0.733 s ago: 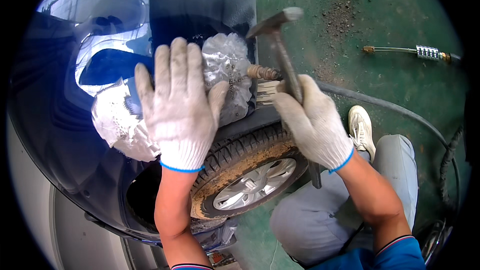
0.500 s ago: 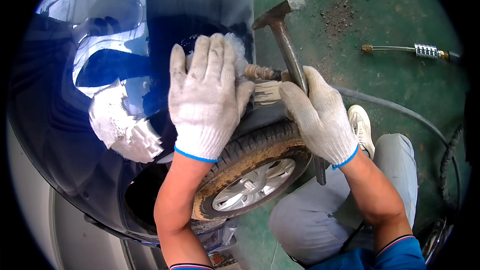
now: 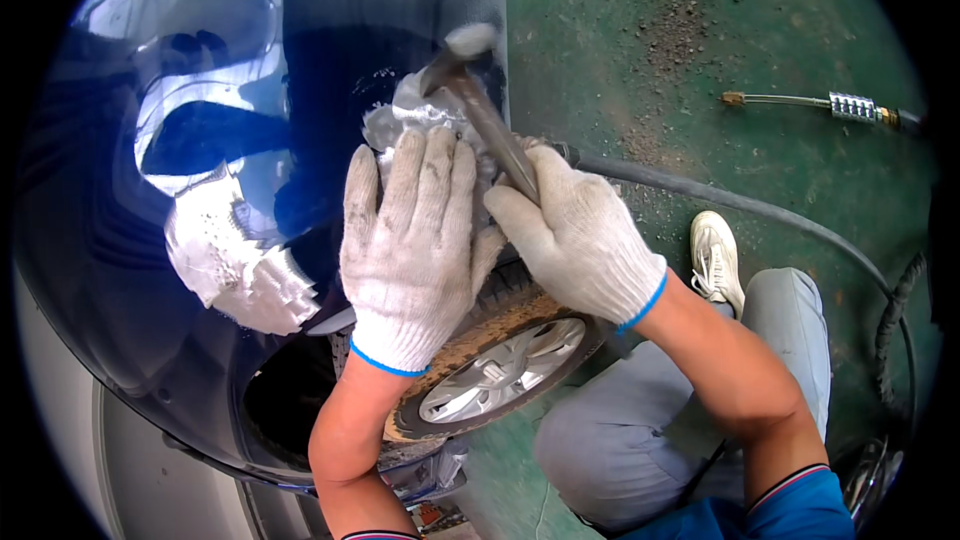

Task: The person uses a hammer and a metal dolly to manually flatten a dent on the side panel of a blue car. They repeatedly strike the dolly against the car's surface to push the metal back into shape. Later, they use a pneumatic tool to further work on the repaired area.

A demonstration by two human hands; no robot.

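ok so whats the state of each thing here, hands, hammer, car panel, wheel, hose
left hand: gloved, flat on the panel
right hand: gloved, grip shut on the hammer handle
hammer: head at the bare metal patch
car panel: dark blue, two patches sanded to bare metal
wheel: on the car, tyre dusty
air hose: lying loose on the green floor

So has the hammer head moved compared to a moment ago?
Yes. The hammer head has swung left, from over the green floor onto the sanded patch on the dark blue car panel.
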